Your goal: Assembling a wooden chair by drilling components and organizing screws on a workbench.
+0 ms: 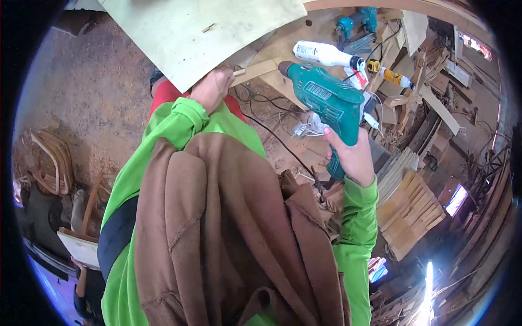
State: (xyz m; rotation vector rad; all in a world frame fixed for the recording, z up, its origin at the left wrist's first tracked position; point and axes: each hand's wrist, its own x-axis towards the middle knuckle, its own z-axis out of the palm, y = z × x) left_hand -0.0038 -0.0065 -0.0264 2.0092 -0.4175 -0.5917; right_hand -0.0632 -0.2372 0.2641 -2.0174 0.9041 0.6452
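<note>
My right hand is wrapped round the handle of a green power drill, whose dark chuck points left toward the workbench. Beside the edge of a large pale board, my left hand is closed. A short pale wooden stick juts from its fingers, which are partly hidden. Just right of that hand, a flat wooden strip lies under the drill's tip. Behind the drill, a white bottle lies on its side on the bench.
A teal air tool and a yellow bottle lie at the back right. Black cables trail down below the bench. Stacked wood pieces and scraps fill the right side. Curved wooden parts lie at the left; another person shows lower left.
</note>
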